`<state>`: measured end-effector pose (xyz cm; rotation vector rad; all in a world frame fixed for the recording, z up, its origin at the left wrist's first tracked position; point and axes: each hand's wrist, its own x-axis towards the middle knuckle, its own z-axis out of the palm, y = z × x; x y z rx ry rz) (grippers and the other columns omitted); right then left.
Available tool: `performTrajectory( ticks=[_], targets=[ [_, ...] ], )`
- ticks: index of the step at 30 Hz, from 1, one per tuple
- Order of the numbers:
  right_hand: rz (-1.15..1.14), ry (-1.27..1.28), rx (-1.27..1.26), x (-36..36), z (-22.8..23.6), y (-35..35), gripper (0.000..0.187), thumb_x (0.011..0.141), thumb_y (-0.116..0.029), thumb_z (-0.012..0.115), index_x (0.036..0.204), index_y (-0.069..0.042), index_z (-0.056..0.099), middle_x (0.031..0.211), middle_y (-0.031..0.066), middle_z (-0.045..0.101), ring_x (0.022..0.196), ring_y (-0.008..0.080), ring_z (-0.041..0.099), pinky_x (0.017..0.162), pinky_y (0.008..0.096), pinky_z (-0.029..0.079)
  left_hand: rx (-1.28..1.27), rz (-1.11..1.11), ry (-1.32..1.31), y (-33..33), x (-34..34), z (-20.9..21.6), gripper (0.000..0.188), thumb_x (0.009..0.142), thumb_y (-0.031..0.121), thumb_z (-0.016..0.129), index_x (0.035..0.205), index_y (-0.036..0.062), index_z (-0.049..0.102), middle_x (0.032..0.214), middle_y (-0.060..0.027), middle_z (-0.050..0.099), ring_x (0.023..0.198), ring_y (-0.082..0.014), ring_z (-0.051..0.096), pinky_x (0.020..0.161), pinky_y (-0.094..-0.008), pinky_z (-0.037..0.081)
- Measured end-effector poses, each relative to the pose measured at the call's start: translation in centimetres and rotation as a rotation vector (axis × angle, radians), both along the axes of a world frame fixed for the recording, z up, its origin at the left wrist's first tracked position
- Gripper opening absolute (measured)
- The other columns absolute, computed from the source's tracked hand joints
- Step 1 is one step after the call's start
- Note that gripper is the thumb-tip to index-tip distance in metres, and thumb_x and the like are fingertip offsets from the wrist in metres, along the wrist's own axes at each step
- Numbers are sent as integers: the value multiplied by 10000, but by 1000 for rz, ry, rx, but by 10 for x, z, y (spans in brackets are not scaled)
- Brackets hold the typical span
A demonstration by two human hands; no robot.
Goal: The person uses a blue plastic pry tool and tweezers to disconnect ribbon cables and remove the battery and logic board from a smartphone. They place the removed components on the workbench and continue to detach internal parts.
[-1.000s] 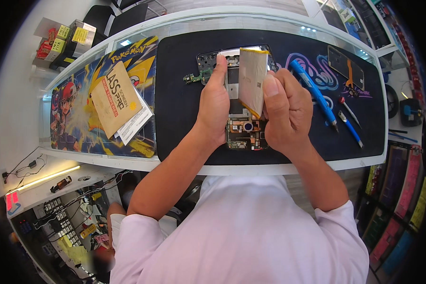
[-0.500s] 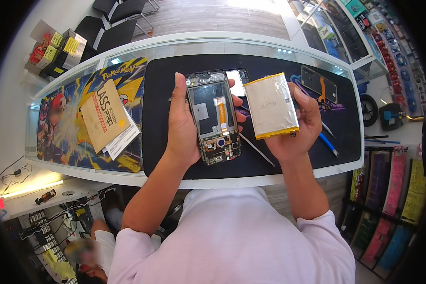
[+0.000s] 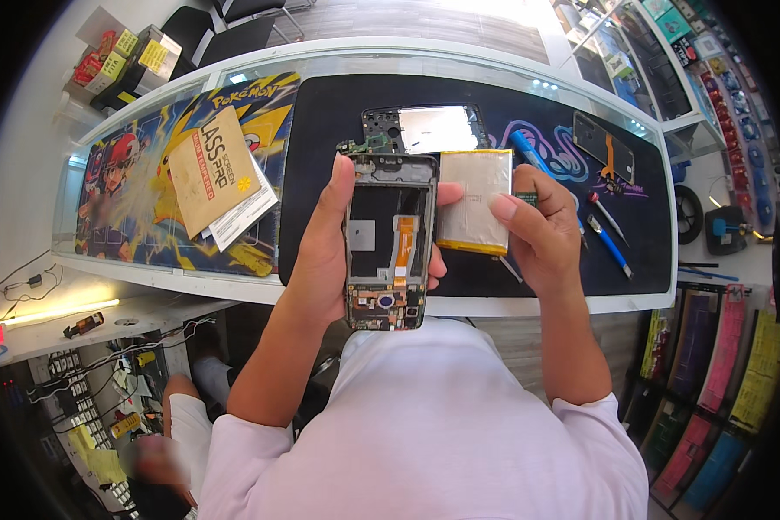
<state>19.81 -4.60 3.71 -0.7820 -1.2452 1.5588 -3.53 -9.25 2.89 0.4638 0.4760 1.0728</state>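
An opened phone body (image 3: pixel 372 234) rests in my left hand (image 3: pixel 319 260), thumb along its left edge and fingers round behind. Inside it are an orange ribbon cable (image 3: pixel 405 238) and, at the near end, a circuit board (image 3: pixel 386 301). Just to its right, my right hand (image 3: pixel 546 230) pinches a flat silver battery (image 3: pixel 474 204) with yellow edges, thumb on its face. A small green board shows at the battery's right side, partly hidden by the fingers. Beyond both lies a dark phone cover part (image 3: pixel 438 130) with a bright silver area.
The black mat (image 3: pixel 321 113) also holds a second phone panel (image 3: pixel 604 147), a blue tool (image 3: pixel 533 154), a screwdriver (image 3: pixel 607 217) and a blue-handled blade (image 3: pixel 611 247). A brown envelope (image 3: pixel 212 173) lies on the colourful mat (image 3: pixel 139 199) at left. Another person (image 3: pixel 186 433) sits at lower left.
My right hand has brought the battery left, closer to the phone body. The phone body has come nearer to me and stands straighter. The whole view has shifted slightly.
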Motion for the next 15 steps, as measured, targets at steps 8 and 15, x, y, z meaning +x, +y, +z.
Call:
performTrajectory(
  ticks=[8, 15],
  targets=[
    [-81, -161, -174, -9, 5, -1, 598, 929, -167, 873, 1366, 16, 508, 991, 88, 721, 847, 132, 718, 718, 273, 583, 73, 75, 152, -6, 0, 7, 890, 1069, 766, 353, 1522, 14, 499, 1359, -194, 713, 830, -233, 784, 707, -362, 684],
    [-69, -213, -219, -4, 13, 7, 610, 928, -180, 858, 1419, 20, 555, 1099, 108, 741, 922, 125, 716, 787, 255, 540, 81, 109, 163, -10, -8, 10, 991, 1052, 808, 289, 1518, -38, 511, 1382, -227, 684, 851, -271, 790, 715, -391, 691]
  ],
)
